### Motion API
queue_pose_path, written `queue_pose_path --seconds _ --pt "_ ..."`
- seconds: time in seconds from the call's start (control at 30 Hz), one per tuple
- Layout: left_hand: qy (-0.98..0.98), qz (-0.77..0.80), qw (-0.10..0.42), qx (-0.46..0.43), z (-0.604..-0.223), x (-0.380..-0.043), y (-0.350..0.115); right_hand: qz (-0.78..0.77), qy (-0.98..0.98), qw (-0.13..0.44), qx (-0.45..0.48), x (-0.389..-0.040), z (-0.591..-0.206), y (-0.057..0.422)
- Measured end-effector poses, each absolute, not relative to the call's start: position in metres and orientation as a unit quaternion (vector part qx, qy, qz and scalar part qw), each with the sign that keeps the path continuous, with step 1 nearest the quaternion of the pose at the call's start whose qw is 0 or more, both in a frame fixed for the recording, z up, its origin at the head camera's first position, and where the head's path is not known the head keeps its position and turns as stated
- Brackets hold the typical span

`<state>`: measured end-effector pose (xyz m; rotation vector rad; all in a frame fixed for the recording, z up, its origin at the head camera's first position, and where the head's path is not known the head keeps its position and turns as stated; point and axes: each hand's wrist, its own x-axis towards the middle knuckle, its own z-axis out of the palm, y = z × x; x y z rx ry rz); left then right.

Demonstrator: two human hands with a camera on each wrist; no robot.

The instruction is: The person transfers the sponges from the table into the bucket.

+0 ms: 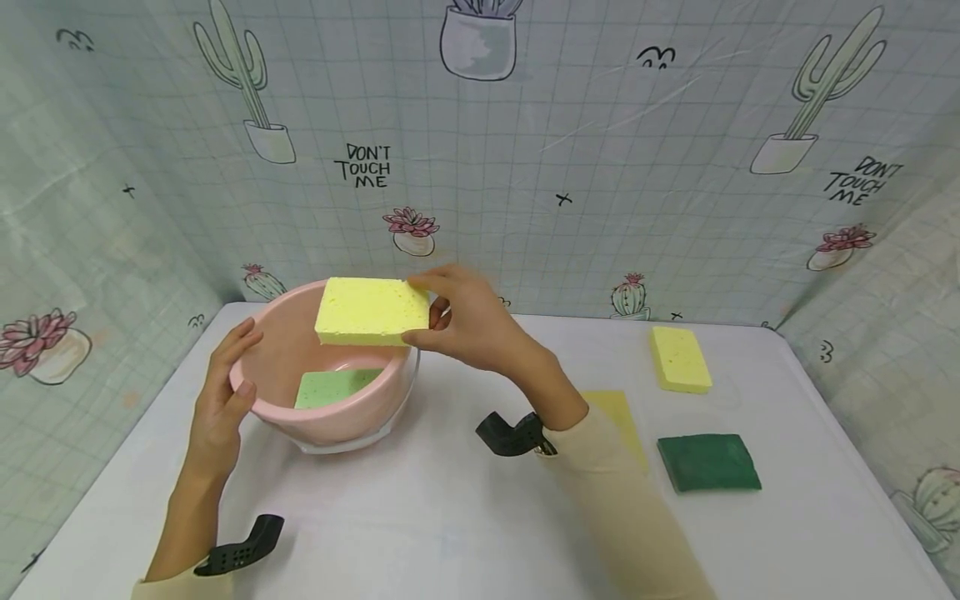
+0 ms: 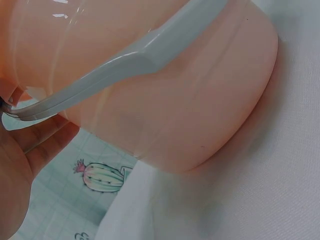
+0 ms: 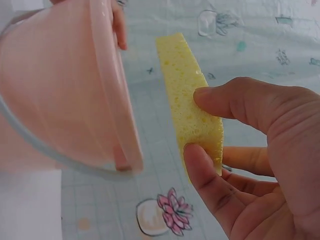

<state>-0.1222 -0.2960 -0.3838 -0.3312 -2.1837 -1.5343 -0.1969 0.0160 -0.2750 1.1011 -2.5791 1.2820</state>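
Observation:
Over the opening of a pink bucket (image 1: 330, 429), a yellow sponge (image 1: 371, 310) is pinched at its right end by my right hand (image 1: 476, 321). The right wrist view shows the sponge (image 3: 187, 95) edge-on between thumb and fingertip, apart from the bucket wall (image 3: 55, 90). My left hand (image 1: 217, 408) holds the bucket's left rim, its fingertips and thumb lapping over the edge. A green sponge (image 1: 337, 387) lies inside the bucket, partly hidden by the front wall. In the left wrist view a grey handle (image 2: 120, 67) hangs against the bucket's outside, near my left fingers (image 2: 50, 145).
On the right of the white table (image 1: 450, 517) lie another yellow sponge (image 1: 680, 360) and a dark green folded cloth or pad (image 1: 708, 462). A flat yellow piece (image 1: 618, 417) is partly covered by my right forearm. A cactus-print curtain (image 1: 480, 167) stands behind and at the sides.

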Motion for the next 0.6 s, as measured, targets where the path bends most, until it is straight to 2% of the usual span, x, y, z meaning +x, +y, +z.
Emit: queue_pose_path --seconds 0.23,0.6 --pt "-0.798 -0.547 0.225 -0.115 -0.384 -0.122 -0.295 0.38 -0.849 -0.027 0.367 -0.193 -0.28 -0.013" --pt "-0.803 -0.54 0.228 -0.11 -0.383 -0.123 -0.294 0.296 -0.863 -0.01 0.408 -0.193 -0.285 -0.041"
